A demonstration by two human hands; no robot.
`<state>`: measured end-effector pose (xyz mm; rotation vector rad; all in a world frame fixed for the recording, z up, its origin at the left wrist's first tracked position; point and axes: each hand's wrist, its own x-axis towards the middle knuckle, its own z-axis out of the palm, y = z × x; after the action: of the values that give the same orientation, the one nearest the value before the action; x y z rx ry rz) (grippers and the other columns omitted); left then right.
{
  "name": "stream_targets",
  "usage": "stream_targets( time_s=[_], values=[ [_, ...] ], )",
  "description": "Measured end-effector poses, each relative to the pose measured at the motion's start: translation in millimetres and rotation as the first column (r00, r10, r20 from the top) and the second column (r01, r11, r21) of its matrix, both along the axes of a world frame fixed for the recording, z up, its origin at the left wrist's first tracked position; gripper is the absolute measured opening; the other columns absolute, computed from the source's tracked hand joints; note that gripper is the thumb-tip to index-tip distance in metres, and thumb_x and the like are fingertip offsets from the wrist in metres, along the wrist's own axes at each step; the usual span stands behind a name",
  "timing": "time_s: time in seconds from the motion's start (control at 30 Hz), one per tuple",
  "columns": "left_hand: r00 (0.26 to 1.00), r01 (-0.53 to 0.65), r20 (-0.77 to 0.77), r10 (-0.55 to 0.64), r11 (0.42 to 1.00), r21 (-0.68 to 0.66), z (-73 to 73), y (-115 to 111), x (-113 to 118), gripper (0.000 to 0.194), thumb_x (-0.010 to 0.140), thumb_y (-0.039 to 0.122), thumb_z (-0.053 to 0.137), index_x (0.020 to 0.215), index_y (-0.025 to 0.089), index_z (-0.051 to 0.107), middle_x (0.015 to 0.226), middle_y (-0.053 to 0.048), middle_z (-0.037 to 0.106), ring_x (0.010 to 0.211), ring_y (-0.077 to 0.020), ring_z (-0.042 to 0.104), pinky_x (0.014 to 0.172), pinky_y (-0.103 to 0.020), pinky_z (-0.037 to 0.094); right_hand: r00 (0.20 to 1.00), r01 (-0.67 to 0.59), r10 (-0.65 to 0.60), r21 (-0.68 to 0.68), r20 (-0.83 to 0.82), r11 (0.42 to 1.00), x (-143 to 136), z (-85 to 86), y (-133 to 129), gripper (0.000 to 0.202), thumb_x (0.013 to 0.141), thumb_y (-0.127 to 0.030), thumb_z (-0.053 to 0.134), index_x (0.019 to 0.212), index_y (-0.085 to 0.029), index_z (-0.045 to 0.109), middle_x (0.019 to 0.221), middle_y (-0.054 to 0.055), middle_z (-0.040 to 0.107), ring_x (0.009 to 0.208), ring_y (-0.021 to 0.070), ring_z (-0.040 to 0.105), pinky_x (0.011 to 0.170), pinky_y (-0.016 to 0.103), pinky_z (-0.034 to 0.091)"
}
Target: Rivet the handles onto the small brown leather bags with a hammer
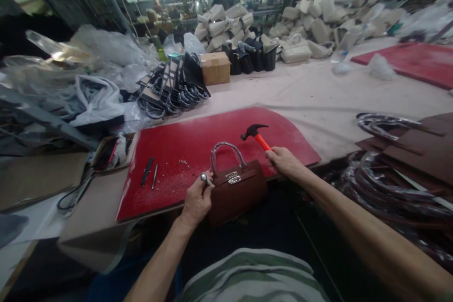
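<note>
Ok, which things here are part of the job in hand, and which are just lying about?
In use:
- brown handbag, gripped by the left hand
- hammer, held by the right hand
- red mat under the bag

Lying about:
- two metal tools
- cardboard box
- black bags
- wrapped handles

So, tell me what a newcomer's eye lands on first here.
The red mat in the middle, where the right hand holds an orange-handled hammer raised. Beside it the left hand steadies a brown handbag at the mat's near edge. Pale bags pile up far behind.
</note>
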<state>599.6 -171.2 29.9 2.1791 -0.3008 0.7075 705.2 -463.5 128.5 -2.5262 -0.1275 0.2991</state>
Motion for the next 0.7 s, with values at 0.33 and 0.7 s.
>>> stream_targets(
  time_s=[0.33, 0.7],
  values=[
    [1.0, -0.009, 0.029, 0.007, 0.996, 0.087, 0.8, 1.7, -3.8, 0.011, 0.095, 0.019, 0.056, 0.102, 0.017, 0.064, 0.111, -0.012, 0.075, 0.109, -0.0224, 0.072, 0.097, -0.042, 0.062, 0.858, -0.445, 0.476, -0.185, 0.193, 0.876, -8.4, -29.3, -6.8, 0.074, 0.077, -0.037, 0.084, 0.143, -0.021, 0.054, 0.145, 0.012, 0.054, 0.133, 0.0333, 0.044, 0.111, 0.052, 0.034],
    [0.977, -0.195, -0.127, 0.171, 0.958, -0.209, 5.4, 3.0, -13.2, 0.016, 0.096, 0.028, 0.059, 0.104, 0.017, 0.068, 0.113, -0.01, 0.075, 0.105, -0.0202, 0.073, 0.101, -0.036, 0.058, 0.848, -0.391, 0.425, -0.167, 0.317, 0.905, -25.0, -78.7, -5.3, 0.088, 0.073, -0.052, 0.088, 0.147, -0.021, 0.051, 0.154, 0.011, 0.046, 0.145, 0.0348, 0.033, 0.123, 0.06, 0.01]
  ],
)
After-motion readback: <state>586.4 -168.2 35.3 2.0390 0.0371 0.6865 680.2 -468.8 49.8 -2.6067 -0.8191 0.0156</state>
